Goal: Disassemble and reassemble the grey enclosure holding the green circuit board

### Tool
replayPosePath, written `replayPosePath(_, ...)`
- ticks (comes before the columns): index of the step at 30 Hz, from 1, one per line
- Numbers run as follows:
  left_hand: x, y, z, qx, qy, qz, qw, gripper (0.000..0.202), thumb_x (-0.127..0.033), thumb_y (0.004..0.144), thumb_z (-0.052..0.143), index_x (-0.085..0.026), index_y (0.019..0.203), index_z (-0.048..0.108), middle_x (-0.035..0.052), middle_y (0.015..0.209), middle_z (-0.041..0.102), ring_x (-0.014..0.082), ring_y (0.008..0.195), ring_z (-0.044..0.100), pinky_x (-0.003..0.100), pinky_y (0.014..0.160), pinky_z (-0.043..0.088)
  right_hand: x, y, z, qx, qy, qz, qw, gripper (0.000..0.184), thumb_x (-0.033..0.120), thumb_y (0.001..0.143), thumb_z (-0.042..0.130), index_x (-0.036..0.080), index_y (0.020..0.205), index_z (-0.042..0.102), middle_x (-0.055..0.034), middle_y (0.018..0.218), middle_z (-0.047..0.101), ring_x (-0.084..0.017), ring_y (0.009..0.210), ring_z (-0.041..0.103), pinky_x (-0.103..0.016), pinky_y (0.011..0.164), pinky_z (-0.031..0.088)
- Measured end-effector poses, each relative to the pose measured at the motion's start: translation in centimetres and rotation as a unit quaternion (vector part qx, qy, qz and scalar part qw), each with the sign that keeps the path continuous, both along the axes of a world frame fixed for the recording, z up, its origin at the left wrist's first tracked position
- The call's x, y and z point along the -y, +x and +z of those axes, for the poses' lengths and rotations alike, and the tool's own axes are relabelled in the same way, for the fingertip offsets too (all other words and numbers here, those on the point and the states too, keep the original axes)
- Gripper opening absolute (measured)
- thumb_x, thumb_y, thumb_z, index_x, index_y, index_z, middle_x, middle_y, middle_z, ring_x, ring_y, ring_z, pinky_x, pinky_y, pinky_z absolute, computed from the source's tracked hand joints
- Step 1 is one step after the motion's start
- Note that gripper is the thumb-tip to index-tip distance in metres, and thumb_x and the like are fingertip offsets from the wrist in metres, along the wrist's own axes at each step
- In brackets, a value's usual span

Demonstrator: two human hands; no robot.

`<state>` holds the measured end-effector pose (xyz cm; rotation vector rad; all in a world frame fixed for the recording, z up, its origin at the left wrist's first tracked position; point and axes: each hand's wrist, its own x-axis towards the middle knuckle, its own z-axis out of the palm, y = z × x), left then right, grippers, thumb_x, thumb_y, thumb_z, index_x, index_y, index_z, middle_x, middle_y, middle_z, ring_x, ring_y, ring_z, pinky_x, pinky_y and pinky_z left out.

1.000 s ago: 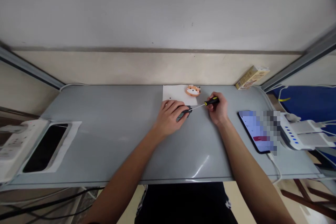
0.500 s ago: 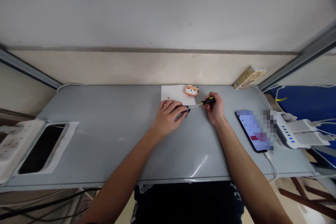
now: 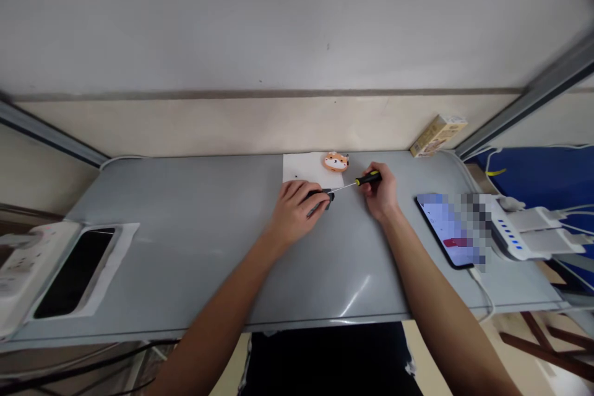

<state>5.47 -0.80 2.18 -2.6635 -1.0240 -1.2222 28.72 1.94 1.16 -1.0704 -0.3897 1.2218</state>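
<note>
My left hand [image 3: 297,204] is closed round a small dark grey object [image 3: 328,196] at the middle of the table; the fingers hide most of it, so its kind is unclear. My right hand [image 3: 381,190] grips the black and yellow handle of a screwdriver [image 3: 370,178]. The thin shaft points left, and its tip meets the dark object near my left fingers. Just beyond the hands lies a sheet of white paper [image 3: 304,164] with a tiny dark speck on it. An orange and white animal-faced case [image 3: 336,162] rests on the paper's right part.
On the right lie a lit phone [image 3: 445,232] with a cable and a white charging station [image 3: 510,238] with plugs. A yellowish box [image 3: 436,136] stands by the back wall. At left, a dark phone [image 3: 74,272] lies beside a white power strip [image 3: 32,272].
The dark object in my left hand looks slightly turned, with less of its near face showing. The screwdriver stays against it. The whole view has shifted a little.
</note>
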Motion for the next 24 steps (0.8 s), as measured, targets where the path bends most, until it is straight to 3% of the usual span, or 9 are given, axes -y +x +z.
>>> replayPosePath(3,0.1,0.1,-0.1,0.001,-0.001,-0.003,1.000,0.006,-0.020,0.096,0.067,-0.024,0.098,0.070,0.0019,0.101,0.074,0.0188,0.098,0.063,0.037,0.092,0.046,0.2,-0.4,0.1,0.031,0.006,-0.006,0.999,0.028,0.044,0.082,0.067,0.020,0.070,0.057,0.0043,0.059,0.054,-0.006,0.040,0.039,-0.022,0.036,0.025)
replayPosePath(6,0.5,0.5,-0.1,0.002,-0.001,-0.018,1.000,0.006,-0.020,0.097,0.064,-0.023,0.098,0.069,0.0028,0.102,0.075,0.0191,0.099,0.063,0.037,0.093,0.047,0.6,-1.6,0.1,0.143,0.021,0.008,0.989,0.036,0.056,0.087,0.063,0.021,0.078,0.063,0.0036,0.058,0.055,-0.009,0.047,0.046,-0.022,0.042,0.031)
replayPosePath(12,1.4,1.3,-0.1,-0.055,0.000,-0.055,0.997,0.012,-0.021,0.102,0.057,-0.020,0.100,0.068,0.0042,0.103,0.074,0.0197,0.100,0.062,0.036,0.090,0.047,1.5,-3.8,-0.5,0.349,0.090,0.105,0.927,0.041,0.064,0.091,0.060,0.023,0.091,0.066,0.0031,0.067,0.061,-0.012,0.058,0.049,-0.025,0.056,0.039)
replayPosePath(17,0.9,0.6,0.3,-0.055,-0.011,-0.086,0.995,0.014,-0.021,0.103,0.055,-0.021,0.104,0.069,0.0031,0.107,0.074,0.0194,0.105,0.063,0.035,0.093,0.048,1.5,-3.7,-0.9,0.391,0.101,0.144,0.903,0.040,0.063,0.093,0.058,0.023,0.096,0.067,0.0003,0.080,0.067,-0.014,0.066,0.054,-0.028,0.065,0.045)
replayPosePath(24,0.5,0.0,0.5,-0.023,-0.023,-0.116,0.993,0.016,-0.018,0.102,0.055,-0.019,0.108,0.070,0.0039,0.109,0.074,0.0194,0.109,0.063,0.035,0.097,0.053,1.4,-3.6,-1.2,0.375,0.101,0.164,0.907,0.042,0.064,0.091,0.060,0.024,0.099,0.068,-0.0037,0.100,0.073,-0.017,0.081,0.063,-0.031,0.075,0.050)
